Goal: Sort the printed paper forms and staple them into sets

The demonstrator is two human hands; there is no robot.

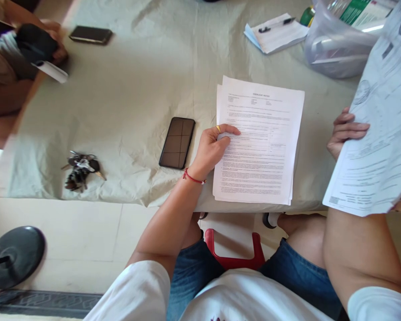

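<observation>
Landmark: stack of printed sheets (259,142) at the near edge of the surface (127,98), which is covered in wrinkled pale cloth.

Far left of the stack, at the surface's left edge, another person's hand (55,44) holds a dark object with a white slip; a dark phone (91,34) lies just beside it. Left of the stack near the front edge: bunch of keys (81,169). Wide bare cloth between keys and stack, plenty of open room there. Black smartphone (177,142) lies face up just left of the stack, not touching it.

Left hand (214,149), gold ring, red thread on wrist, rests on the stack's left edge, fingers curled, thumb and forefinger pinching at the top sheet's edge. The stack's heading is bold caps, too small to read surely; body text illegible. The stack's bottom edge slightly overhangs the surface front.

Behind the stack: small notepad with a pen (276,32). Right of that: clear plastic bag (334,49) with a green label, print unreadable.

Right of the stack: right hand (345,133) grips a loose printed sheet (377,133) held in the air, fingers curled round its left edge; round stamp visible, text unreadable.
</observation>
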